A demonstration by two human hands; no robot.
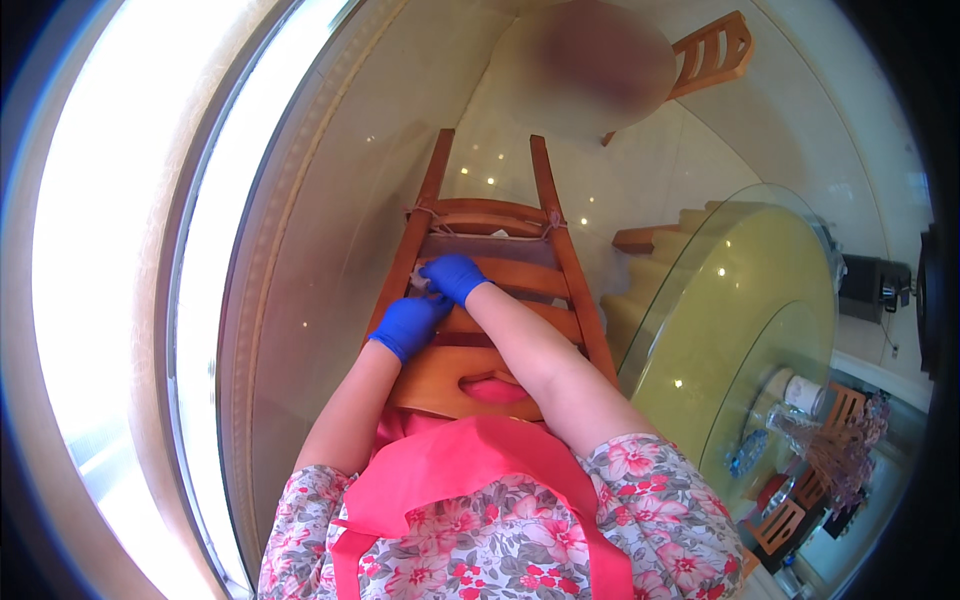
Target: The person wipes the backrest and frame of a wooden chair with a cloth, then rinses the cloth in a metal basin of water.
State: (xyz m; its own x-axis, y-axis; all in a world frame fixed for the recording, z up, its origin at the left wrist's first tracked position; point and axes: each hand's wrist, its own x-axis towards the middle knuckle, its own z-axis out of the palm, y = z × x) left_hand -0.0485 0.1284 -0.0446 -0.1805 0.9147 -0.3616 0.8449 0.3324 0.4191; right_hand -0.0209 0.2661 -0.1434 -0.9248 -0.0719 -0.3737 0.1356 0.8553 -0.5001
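A wooden slat-back chair lies tilted in front of me, its oval-cut top rail near my pink apron and two legs pointing away. My right hand, in a blue glove, grips a small greyish cloth at the left post, level with a middle slat. Just below it, my left hand, also blue-gloved, rests at the slats with its fingertips close to the right hand. Whether the left fingers hold part of the cloth is hidden. Cords are tied around the posts near the seat.
A round glass-topped table with a yellow-green cloth stands at right, carrying dried flowers and a white paper roll. Another wooden chair is at the upper right. A bright window runs along the left.
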